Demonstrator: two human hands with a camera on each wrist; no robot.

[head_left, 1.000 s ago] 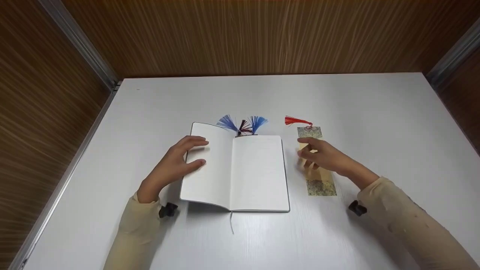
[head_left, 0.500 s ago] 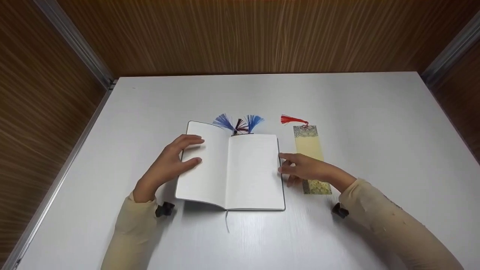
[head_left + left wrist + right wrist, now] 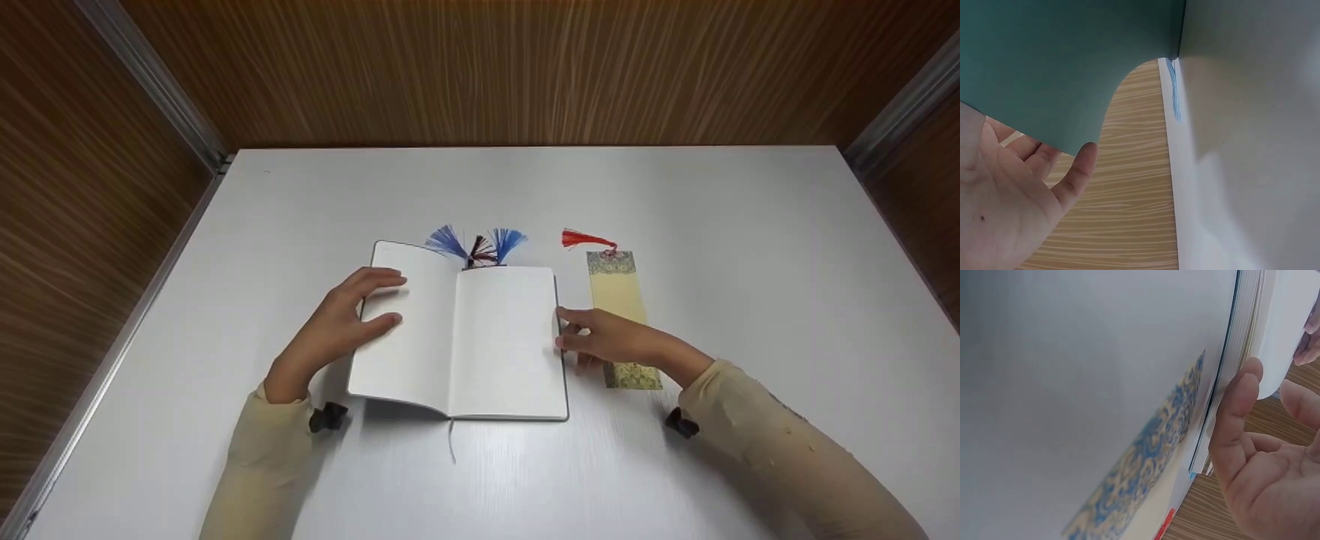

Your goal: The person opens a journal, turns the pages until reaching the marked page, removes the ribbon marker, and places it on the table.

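Note:
An open notebook [image 3: 506, 345] with blank white pages lies in the middle of the table in the head view. My left hand [image 3: 341, 315] holds its raised left side, fingers and thumb curved over the edge; the teal cover's underside [image 3: 1055, 67] shows in the left wrist view. My right hand [image 3: 611, 334] touches the right page edge with its fingertips, and the thumb stands apart in the right wrist view. Beneath that hand lies a yellow bookmark [image 3: 615, 289] with patterned ends and a red tassel [image 3: 585, 238], partly covered.
Blue tassels [image 3: 448, 241] and a dark red tassel [image 3: 480, 250] stick out from the notebook's top. A thin ribbon [image 3: 452, 442] trails from its spine. Wood-grain panels [image 3: 480, 75] bound the white table [image 3: 712, 210] at the back and sides.
My right hand has moved left from above the bookmark to the notebook's right edge, then stayed there. My left hand has kept its hold on the left side.

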